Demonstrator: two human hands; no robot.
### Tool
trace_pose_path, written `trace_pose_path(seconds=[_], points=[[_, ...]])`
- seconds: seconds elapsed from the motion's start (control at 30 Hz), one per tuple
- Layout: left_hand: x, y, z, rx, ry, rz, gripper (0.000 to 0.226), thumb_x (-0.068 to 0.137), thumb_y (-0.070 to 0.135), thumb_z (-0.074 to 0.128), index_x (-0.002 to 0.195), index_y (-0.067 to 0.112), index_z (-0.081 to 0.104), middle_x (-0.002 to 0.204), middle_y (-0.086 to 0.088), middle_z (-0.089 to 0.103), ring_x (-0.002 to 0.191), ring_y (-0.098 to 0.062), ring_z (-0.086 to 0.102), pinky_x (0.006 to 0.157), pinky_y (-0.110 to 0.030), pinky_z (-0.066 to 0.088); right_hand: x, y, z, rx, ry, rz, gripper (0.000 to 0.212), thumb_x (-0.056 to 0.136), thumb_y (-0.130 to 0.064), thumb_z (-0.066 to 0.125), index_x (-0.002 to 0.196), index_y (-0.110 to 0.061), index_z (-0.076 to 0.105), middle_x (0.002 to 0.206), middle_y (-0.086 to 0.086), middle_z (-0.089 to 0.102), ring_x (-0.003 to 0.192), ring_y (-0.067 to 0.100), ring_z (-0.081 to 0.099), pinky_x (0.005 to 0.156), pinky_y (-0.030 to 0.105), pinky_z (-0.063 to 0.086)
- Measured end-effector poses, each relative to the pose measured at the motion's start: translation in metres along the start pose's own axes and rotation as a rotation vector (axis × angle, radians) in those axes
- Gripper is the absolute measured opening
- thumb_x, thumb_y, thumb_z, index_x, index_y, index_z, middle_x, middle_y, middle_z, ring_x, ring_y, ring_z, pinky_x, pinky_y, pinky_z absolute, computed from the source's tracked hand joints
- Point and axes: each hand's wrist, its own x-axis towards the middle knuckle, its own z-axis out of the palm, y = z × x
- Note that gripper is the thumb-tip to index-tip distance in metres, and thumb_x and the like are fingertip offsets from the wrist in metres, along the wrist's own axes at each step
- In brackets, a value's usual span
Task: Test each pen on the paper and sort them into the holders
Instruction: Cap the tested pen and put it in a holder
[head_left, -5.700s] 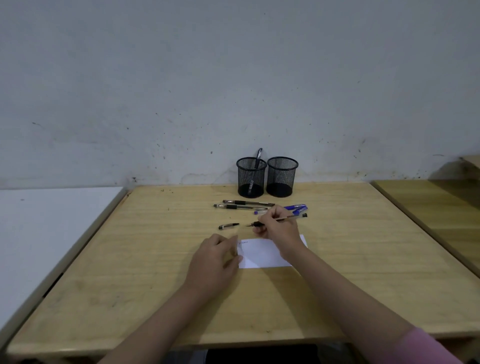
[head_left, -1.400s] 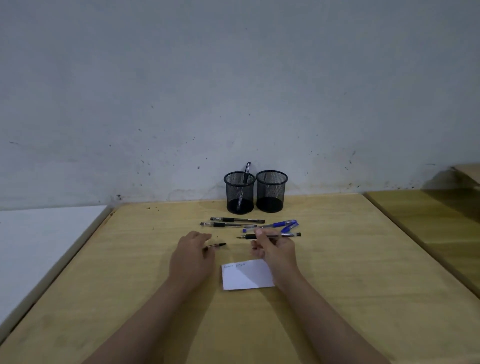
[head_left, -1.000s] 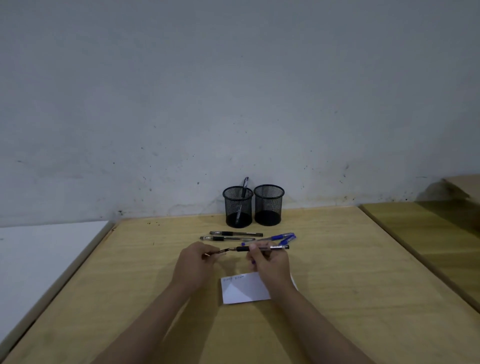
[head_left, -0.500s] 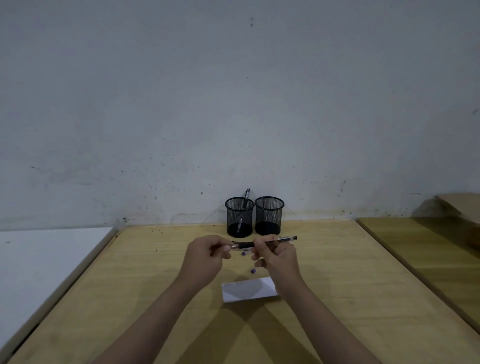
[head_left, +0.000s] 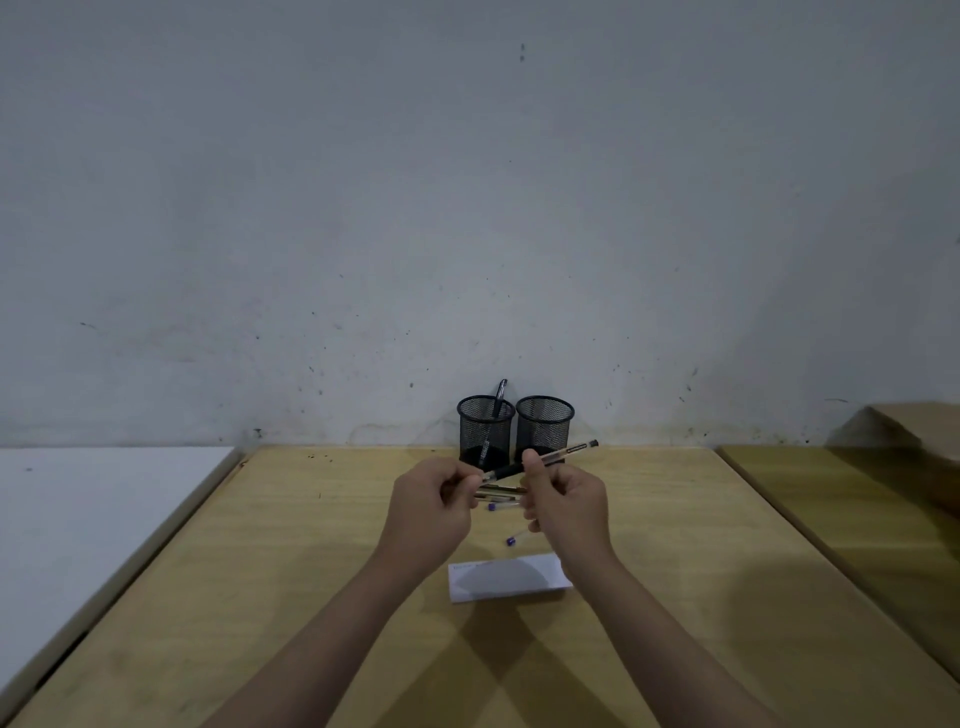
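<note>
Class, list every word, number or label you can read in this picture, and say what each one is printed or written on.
None can be read.
Print on the barrel of the held pen: too small and blurred.
Handwritten marks on the top edge of the paper: too faint to read.

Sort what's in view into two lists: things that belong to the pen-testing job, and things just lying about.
Job:
- pen held by left hand and right hand
- loose pens on the wooden table
- paper
- left holder, one pen inside
- right holder

Lying about:
- white table
- neighbouring wooden desk
</note>
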Motion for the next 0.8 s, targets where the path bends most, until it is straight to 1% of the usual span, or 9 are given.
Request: trace_pose_path(seconds=[0.07,0.13,0.2,0.27,0.33,0.43,0.53,0.67,0.8], points=[[0.002,-0.002,0.001,0.016,0.017,0.01,0.021,0.083,0.006,0.062,0.074,0.025,0.064,0.065,0.004,0.063,0.059,-0.009,0.059,0.054,-0.01,0.044,0.002,0.007,-0.004,-0.193,0.083,-0.215,0.05,0.082,-0.035,0.07,0.054,0.001,0.048,0.045,0.002,0.044,0.042,0.007,0.04,0.047,0.025,0.038],[0.005,-0.004,0.0,0.049,0.024,0.025,0.013,0.083,0.008,0.062,0.078,0.019,0.068,0.067,0.005,0.063,0.062,-0.008,0.059,0.055,-0.009,0.043,0.005,0.01,-0.009,-0.362,0.107,-0.517,0.039,0.077,-0.034,0.075,0.059,-0.008,0.052,0.053,-0.005,0.045,0.051,0.006,0.042,0.052,0.016,0.035],[0.008,-0.007,-0.001,0.075,0.009,0.048,0.011,0.082,0.008,0.063,0.08,0.016,0.069,0.07,0.003,0.063,0.065,-0.01,0.06,0.056,-0.011,0.043,0.011,0.01,-0.012,-0.541,0.055,-0.761,0.027,0.075,-0.037,0.073,0.075,-0.012,0.062,0.071,-0.003,0.056,0.07,0.01,0.05,0.065,0.018,0.04],[0.012,-0.009,-0.002,0.082,-0.02,0.077,0.01,0.082,0.007,0.063,0.08,0.014,0.07,0.071,0.0,0.064,0.065,-0.015,0.06,0.055,-0.016,0.044,0.021,0.009,-0.013,-0.688,0.009,-0.867,0.028,0.073,-0.034,0.073,0.09,-0.013,0.067,0.085,0.001,0.063,0.081,0.018,0.055,0.071,0.026,0.043],[0.017,-0.01,-0.002,0.078,-0.038,0.097,0.011,0.082,0.007,0.063,0.08,0.015,0.069,0.071,-0.002,0.064,0.064,-0.017,0.06,0.056,-0.022,0.045,0.03,0.007,-0.012,-0.768,0.001,-0.908,0.028,0.07,-0.028,0.075,0.095,-0.016,0.069,0.089,-0.002,0.067,0.082,0.021,0.059,0.07,0.03,0.043],[0.026,-0.012,-0.003,0.06,-0.038,0.128,0.01,0.082,0.008,0.063,0.082,0.015,0.069,0.07,0.004,0.062,0.064,-0.012,0.058,0.055,-0.014,0.043,0.04,0.004,-0.01,-0.82,-0.065,-0.991,0.019,0.075,-0.025,0.068,0.092,-0.017,0.071,0.082,-0.005,0.068,0.077,0.021,0.062,0.067,0.031,0.042],[0.036,-0.012,-0.004,-0.038,-0.013,0.091,0.016,0.084,0.017,0.062,0.1,0.016,0.066,0.083,0.0,0.066,0.073,-0.009,0.062,0.066,-0.018,0.051,0.055,-0.005,-0.009,-0.866,-0.139,-1.045,0.019,0.081,-0.02,0.058,0.095,-0.014,0.07,0.082,0.0,0.067,0.074,0.023,0.062,0.065,0.033,0.045],[0.057,-0.017,-0.003,-0.051,0.071,0.026,0.028,0.086,0.023,0.06,0.112,0.015,0.06,0.1,0.002,0.064,0.089,0.001,0.06,0.071,-0.003,0.044,0.082,-0.023,-0.009,-0.697,-0.109,-0.929,0.03,0.082,-0.004,0.061,0.111,-0.007,0.061,0.084,0.006,0.063,0.068,0.021,0.059,0.059,0.039,0.052],[0.084,-0.034,0.008,0.079,0.054,0.012,0.035,0.086,0.027,0.06,0.116,0.01,0.057,0.116,-0.004,0.06,0.107,-0.011,0.054,0.088,-0.02,0.04,0.112,-0.042,-0.003,-0.462,-0.031,-0.724,0.056,0.083,-0.001,0.062,0.134,-0.011,0.042,0.072,-0.007,0.053,0.061,0.009,0.057,0.056,0.013,0.047]])
